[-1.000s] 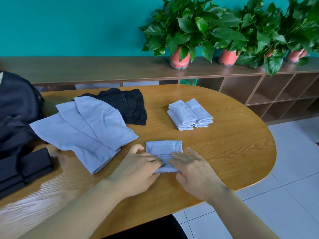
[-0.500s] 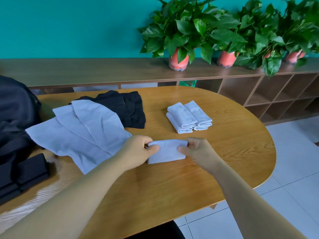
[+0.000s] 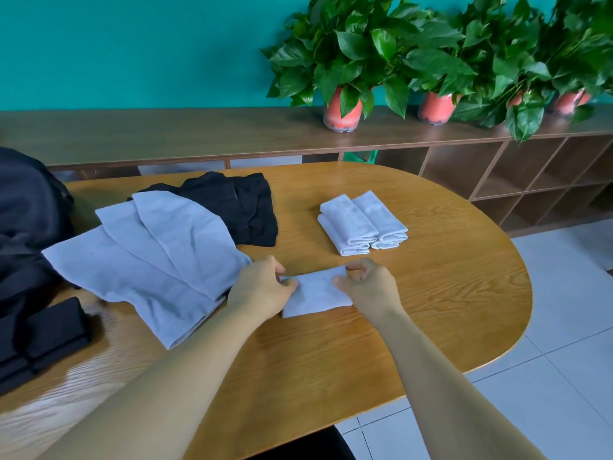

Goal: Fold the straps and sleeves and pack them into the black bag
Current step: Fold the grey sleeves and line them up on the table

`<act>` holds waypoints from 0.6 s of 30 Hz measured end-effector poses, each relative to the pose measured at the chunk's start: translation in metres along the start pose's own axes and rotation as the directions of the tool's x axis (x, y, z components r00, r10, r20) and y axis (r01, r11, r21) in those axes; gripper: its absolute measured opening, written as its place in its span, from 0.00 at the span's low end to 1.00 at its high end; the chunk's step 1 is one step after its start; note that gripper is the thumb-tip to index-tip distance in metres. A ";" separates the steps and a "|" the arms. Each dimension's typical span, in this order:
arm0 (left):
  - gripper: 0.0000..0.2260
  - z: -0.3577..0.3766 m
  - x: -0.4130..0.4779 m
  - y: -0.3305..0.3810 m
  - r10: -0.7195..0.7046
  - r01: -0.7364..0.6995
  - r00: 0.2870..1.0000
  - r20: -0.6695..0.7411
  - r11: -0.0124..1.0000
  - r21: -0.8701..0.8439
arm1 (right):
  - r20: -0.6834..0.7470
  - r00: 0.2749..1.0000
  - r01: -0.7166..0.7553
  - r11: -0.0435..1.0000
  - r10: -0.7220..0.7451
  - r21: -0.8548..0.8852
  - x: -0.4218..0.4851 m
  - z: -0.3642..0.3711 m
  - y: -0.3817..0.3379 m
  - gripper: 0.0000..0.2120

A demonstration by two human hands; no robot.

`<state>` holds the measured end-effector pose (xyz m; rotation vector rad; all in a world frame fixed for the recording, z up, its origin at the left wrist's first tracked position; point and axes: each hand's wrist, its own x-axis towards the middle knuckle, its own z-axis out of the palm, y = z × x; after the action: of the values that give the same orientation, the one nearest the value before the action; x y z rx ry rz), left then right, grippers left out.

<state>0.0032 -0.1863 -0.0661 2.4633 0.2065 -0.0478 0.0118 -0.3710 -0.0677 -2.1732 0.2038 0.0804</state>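
Observation:
A small folded light-grey sleeve (image 3: pixel 315 292) lies on the wooden table (image 3: pixel 447 293) between my hands. My left hand (image 3: pixel 262 290) pinches its left end and my right hand (image 3: pixel 368 287) pinches its right end. To the left, three unfolded grey sleeves (image 3: pixel 159 257) lie fanned out, partly over a pile of black fabric (image 3: pixel 238 207). Folded grey sleeves (image 3: pixel 361 222) sit stacked farther back on the right. The black bag (image 3: pixel 26 227) stands at the left edge, with folded black pieces (image 3: pixel 43 336) in front of it.
A long wooden shelf unit (image 3: pixel 199 134) runs behind the table, with several potted plants (image 3: pixel 345 61) in red pots on top. The table's rounded right end borders a white tiled floor (image 3: pixel 564 343).
My hands went from pressing on the folded sleeve near the table's front edge to gripping its two ends. The sleeve moved farther from me and now lies wider between them.

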 end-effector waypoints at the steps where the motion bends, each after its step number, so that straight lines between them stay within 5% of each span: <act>1: 0.10 0.000 -0.002 0.000 0.001 0.000 1.000 -0.021 0.999 0.034 | -0.017 1.000 0.005 0.999 -0.006 -0.039 -0.001 0.001 0.000 0.16; 7: 0.06 -0.003 -0.021 -0.003 0.243 -0.198 0.946 -0.215 0.957 0.210 | -0.098 0.993 0.057 0.998 -0.058 -0.016 -0.006 0.001 0.009 0.14; 9: 0.13 -0.004 -0.031 -0.005 0.335 -0.284 0.914 -0.227 0.931 0.230 | -0.177 0.967 0.178 0.982 -0.185 -0.056 -0.012 -0.001 0.012 0.13; 11: 0.13 -0.001 -0.042 -0.005 0.423 -0.365 0.872 -0.246 0.898 0.247 | -0.206 0.866 0.397 0.877 -0.456 -0.271 -0.020 -0.005 0.015 0.14; 14: 0.13 0.009 -0.061 -0.001 0.453 -0.393 0.884 -0.112 0.852 0.347 | 0.076 0.709 0.618 0.565 -0.701 -0.547 -0.026 -0.001 0.026 0.20; 16: 0.18 0.015 -0.068 -0.004 0.422 -0.380 0.907 -0.004 0.822 0.423 | 0.257 0.712 0.642 0.456 -0.654 -0.617 -0.028 0.002 0.034 0.22; 18: 0.19 0.014 -0.071 -0.002 0.416 -0.372 0.909 0.019 0.791 0.486 | 0.284 0.738 0.618 0.445 -0.612 -0.648 -0.030 0.003 0.041 0.24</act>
<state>-0.0670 -0.2030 -0.0723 2.9583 -0.3333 0.2197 -0.0245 -0.3882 -0.0981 -2.8867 -0.7953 -0.3122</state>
